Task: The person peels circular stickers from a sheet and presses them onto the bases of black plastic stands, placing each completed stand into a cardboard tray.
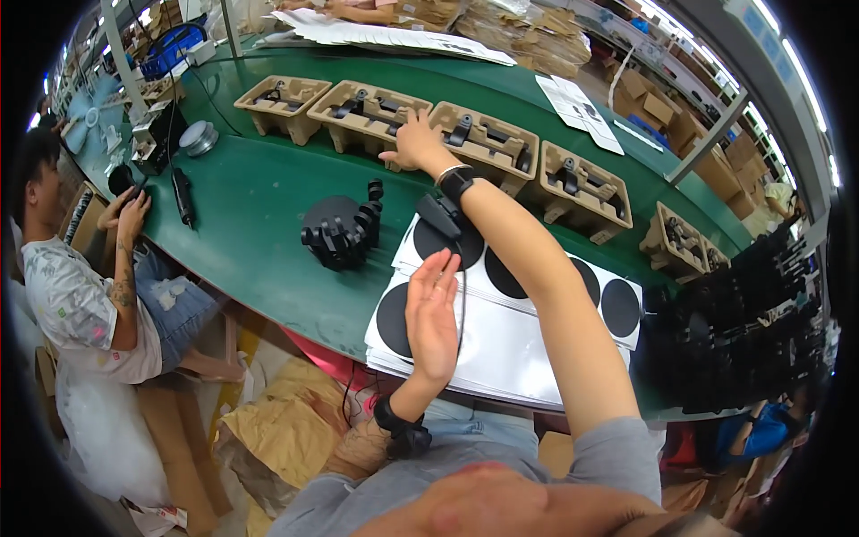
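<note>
My right hand (416, 143) reaches across the bench with its fingers apart, over the adjoining ends of a brown moulded-pulp tray (324, 115) and a second pulp tray (530, 166). Black curved parts lie in both trays. Nothing shows in its fingers. Nearer to me, my left hand (432, 322) hovers, fingers stretched out, above white sheets (501, 353) printed with black discs. A black wedge-shaped device (439, 220) with a thin cord is close to my right wrist. Left of it stands a cluster of black curved parts (338, 234) by a black disc.
More pulp trays, one on the left (284, 100) and one on the right (586, 190), continue the row. Black parts are piled (743, 322) at the right. A co-worker (85, 286) sits at the left, near a black hand tool (182, 197). Flat printed sheets (385, 38) lie farther back.
</note>
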Tool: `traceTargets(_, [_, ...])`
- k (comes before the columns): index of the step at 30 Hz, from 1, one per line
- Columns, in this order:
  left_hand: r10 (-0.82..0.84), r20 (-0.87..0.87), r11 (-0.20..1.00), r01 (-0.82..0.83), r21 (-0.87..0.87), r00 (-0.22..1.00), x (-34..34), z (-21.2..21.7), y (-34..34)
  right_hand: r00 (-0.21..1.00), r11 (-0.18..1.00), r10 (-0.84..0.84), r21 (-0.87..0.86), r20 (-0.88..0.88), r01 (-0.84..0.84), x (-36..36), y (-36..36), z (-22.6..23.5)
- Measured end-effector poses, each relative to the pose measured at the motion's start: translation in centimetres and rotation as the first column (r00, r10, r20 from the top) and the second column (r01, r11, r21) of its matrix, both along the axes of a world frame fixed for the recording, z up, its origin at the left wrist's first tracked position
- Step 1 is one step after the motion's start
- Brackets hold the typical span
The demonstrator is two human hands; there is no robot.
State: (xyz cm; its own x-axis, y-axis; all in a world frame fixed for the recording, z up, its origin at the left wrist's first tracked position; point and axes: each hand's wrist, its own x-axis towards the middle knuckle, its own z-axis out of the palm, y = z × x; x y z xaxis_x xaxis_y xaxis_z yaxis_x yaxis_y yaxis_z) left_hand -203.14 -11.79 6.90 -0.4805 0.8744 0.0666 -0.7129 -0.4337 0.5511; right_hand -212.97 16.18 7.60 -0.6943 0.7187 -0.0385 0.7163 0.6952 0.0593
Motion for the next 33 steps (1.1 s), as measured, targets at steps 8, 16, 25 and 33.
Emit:
traceTargets(8, [0.004,-0.45,0.99,-0.067,-0.124,0.893,-3.6,1.5,-1.1,0.707,0.968,-0.103,-0.235,-0.7,-0.092,3.4,-3.6,2.3])
traceTargets(16, [-0.226,-0.958,0.858,-0.502,-0.108,-0.179,-7.0,0.7,-5.5,0.122,0.923,-0.03,-0.074,-0.992,-0.376,11.4,-18.0,1.3])
traceTargets(25, [-0.384,-0.832,0.848,-0.509,-0.146,-0.4,-9.4,0.6,-5.6,0.141,0.886,-0.072,-0.128,-0.987,-0.446,9.0,-19.0,-0.8])
traceTargets(33, [-0.48,-0.724,0.827,-0.53,-0.185,-0.496,-10.1,0.1,-5.2,0.132,0.859,-0.032,-0.095,-0.991,-0.504,7.7,-19.3,-1.2])
